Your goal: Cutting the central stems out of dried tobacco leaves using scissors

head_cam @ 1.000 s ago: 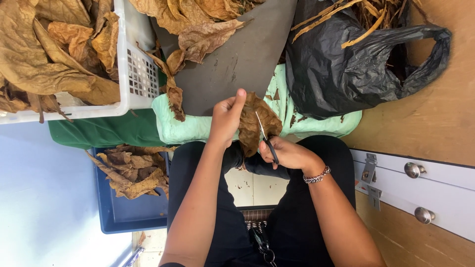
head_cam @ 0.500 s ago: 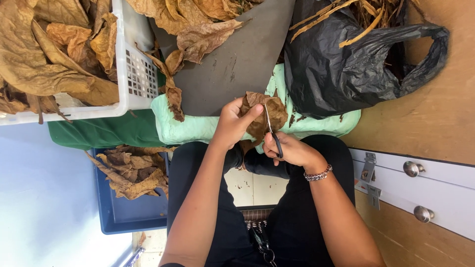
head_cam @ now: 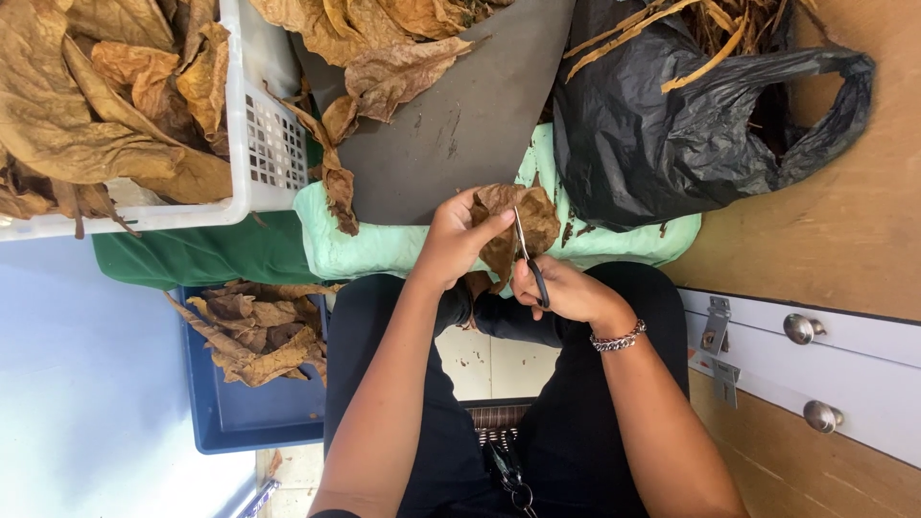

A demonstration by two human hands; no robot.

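Head view, looking down at my lap: my left hand (head_cam: 451,240) pinches a dry brown leaf (head_cam: 518,225), thumb on the near face and the other fingers (head_cam: 480,230) curled behind its edge, so the grip is narrow and closed on the leaf. My right hand (head_cam: 566,293) holds small scissors (head_cam: 526,254), fingers wrapped through the dark handles; the blades stand close together, almost shut, against the middle of the leaf. A metal chain bracelet (head_cam: 619,338) sits on my right wrist.

The leaf hangs just above a pale green cushion (head_cam: 384,245) that lies across my knees, with brown crumbs scattered on it. Behind the cushion is a grey board (head_cam: 460,115) with more dried leaves at its far edge. A crumpled black plastic bag (head_cam: 662,134), open at the mouth and showing stalks and strips inside, rests at my right on a wooden desk (head_cam: 844,211). At my left, a white perforated plastic basket (head_cam: 259,134) is heaped with big brown leaves, sitting on a green cloth (head_cam: 192,254). Lower at my left, a dark blue crate (head_cam: 249,412) holds a smaller pile of leaves. I cannot make out any labels on the bag or the bins.
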